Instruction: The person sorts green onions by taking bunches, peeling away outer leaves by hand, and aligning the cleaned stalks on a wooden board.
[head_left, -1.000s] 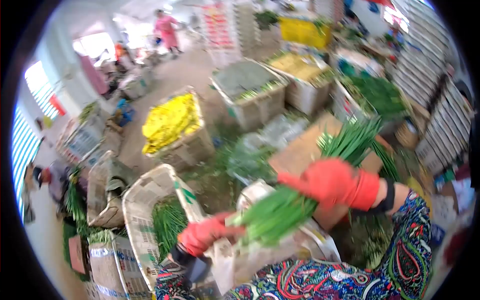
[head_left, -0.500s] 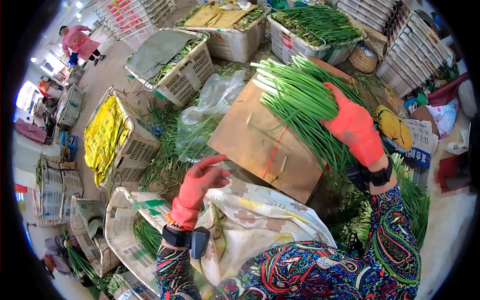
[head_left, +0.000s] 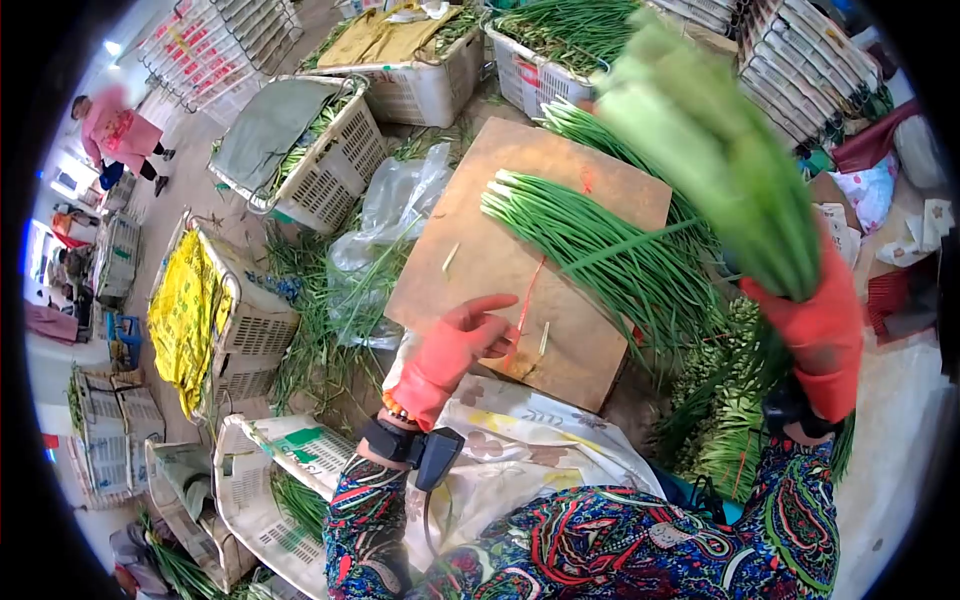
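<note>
My right hand [head_left: 815,335], in an orange-red rubber glove, grips a thick bunch of scallions [head_left: 720,150], raised at the upper right and blurred by motion. Over the near left part of a brown board [head_left: 430,270] hovers my left hand [head_left: 450,350], gloved alike, its index finger stretched out and the others loosely bent. Its fingertips are beside a red string [head_left: 529,295] that lies across the board; I cannot tell whether they touch it. More scallions [head_left: 590,235] lie loose on the board, white ends toward the far left.
Crates of greens [head_left: 420,90] stand beyond the board, and stacked crates [head_left: 810,60] rise at the upper right. A clear plastic bag [head_left: 385,220] lies left of the board among scattered leaves. Tied bunches [head_left: 725,440] lie at near right. A person in pink [head_left: 122,130] stands far left.
My right hand has lifted the bunch off the board and swung it to the right, uncovering the scallions beneath. My left hand has moved right, over the board's edge to the red string.
</note>
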